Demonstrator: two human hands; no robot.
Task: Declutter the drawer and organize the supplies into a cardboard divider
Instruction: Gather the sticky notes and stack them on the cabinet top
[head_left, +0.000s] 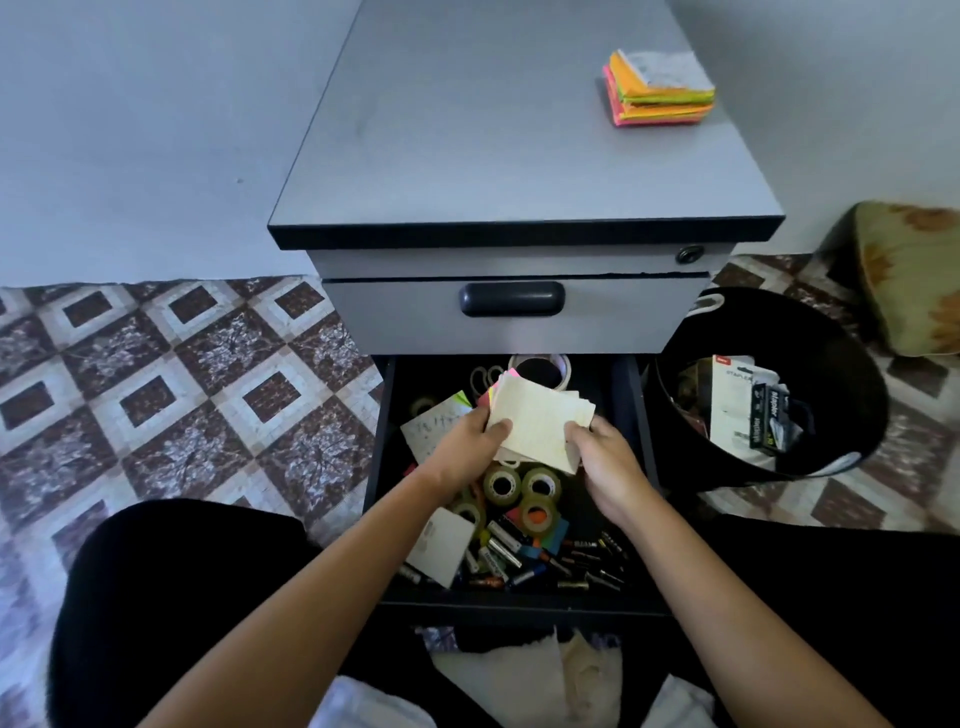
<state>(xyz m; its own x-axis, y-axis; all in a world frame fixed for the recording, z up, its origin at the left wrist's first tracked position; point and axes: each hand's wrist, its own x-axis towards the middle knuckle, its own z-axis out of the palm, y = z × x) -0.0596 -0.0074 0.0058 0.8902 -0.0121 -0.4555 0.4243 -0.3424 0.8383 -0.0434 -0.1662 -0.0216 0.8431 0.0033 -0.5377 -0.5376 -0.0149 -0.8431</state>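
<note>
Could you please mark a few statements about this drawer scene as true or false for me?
1. The left hand and the right hand both hold the pale paper stack over the open drawer. True.
2. The cabinet top is bare. False: a coloured sticky-note pile lies on it.
3. Tape rolls lie in the open drawer. True.
4. The upper drawer is pulled out. False: it is shut.
</note>
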